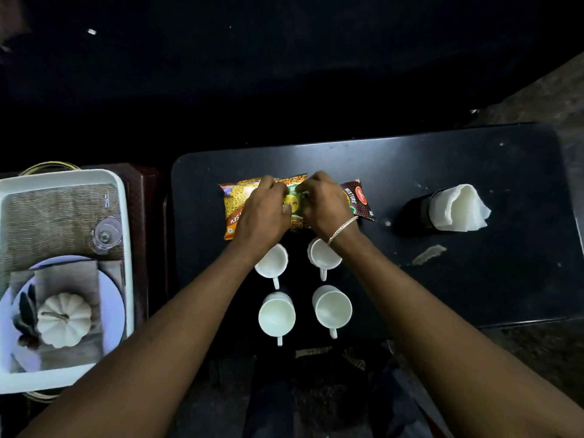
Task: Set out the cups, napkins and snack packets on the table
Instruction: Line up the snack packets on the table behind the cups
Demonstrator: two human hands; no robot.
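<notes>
I take the four white cups (pixel 303 289) as my landmark: they stand in a two-by-two block on the black table (pixel 474 172), handles toward me. Just beyond them lie the snack packets, and both my hands are on these. My left hand (pixel 264 213) lies curled over the orange sev packet (pixel 235 200); my right hand (pixel 322 203) pinches the green packet (pixel 294 202) at the middle, fingers together on it. A dark mixture packet (pixel 360 200) lies beyond the cups, to their right. The napkins (pixel 458 208) sit in a dark holder well right of the cups. I judge the step is spreading the packets: slide each flat, labels up, without overlap, clear of the cup rims.
</notes>
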